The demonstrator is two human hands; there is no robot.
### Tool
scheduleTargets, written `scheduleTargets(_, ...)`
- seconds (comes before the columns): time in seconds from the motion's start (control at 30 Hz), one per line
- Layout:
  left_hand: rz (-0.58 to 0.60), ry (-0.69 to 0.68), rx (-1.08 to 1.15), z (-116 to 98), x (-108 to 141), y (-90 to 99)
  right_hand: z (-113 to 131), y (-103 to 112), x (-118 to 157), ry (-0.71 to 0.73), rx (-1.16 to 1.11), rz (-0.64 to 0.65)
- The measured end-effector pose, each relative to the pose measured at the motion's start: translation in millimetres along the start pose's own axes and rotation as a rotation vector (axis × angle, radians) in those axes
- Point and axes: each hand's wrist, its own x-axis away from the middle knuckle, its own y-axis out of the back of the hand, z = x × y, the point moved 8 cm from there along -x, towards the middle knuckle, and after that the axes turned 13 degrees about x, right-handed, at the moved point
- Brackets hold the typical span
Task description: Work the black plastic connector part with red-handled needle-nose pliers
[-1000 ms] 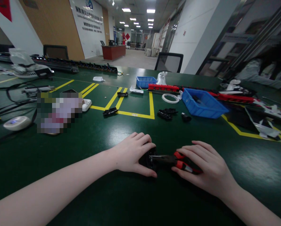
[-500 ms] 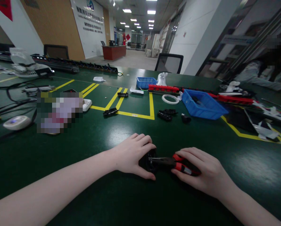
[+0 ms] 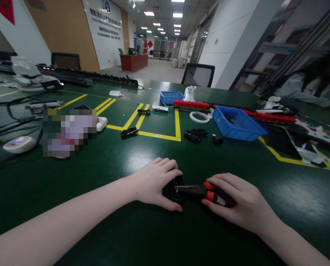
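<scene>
My left hand [image 3: 160, 183] is closed around a small black part [image 3: 176, 190], gripping it between thumb and fingers just above the green table [image 3: 120, 232]. Much of that part is hidden by the hand, and its exact kind does not show. In my right hand [image 3: 238, 201] are long-nose pliers [image 3: 198, 191] with red and black handles. The tips of their jaws point left and reach the black part; whether they pinch anything there is too small to tell.
Several black parts [image 3: 192, 136] and a short black cylinder [image 3: 217, 139] lie ahead. Beyond them are a roll of white tape [image 3: 199, 117], a blue bin [image 3: 238, 127] and red strips [image 3: 191, 105]. A phone [image 3: 73, 133] and white mouse [image 3: 19, 144] lie left. Another person [image 3: 306, 87] sits far right.
</scene>
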Motion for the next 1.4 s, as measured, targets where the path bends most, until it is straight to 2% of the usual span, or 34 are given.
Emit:
scheduleTargets(0.33, 0.015, -0.016, 0.025, -0.1, 1.1, -1.7, 2.6, 3.3, 2.8, 0.063, 0.109, -0.034)
scheduleTargets(0.6, 0.013, -0.011, 0.025, 0.1, 0.7, -0.8, 4.3, -0.6, 1.4, 0.008, 0.061, -0.017)
scheduleTargets(1.03, 0.011, -0.053, -0.027, -2.8, 1.2, -1.4, -0.3, 5.7, 3.0, 0.012, 0.069, -0.022)
scheduleTargets(1.4, 0.011, -0.001, 0.040, 1.1, -0.4, -0.5, 1.5, 2.3, 0.3, -0.010, 0.046, -0.014)
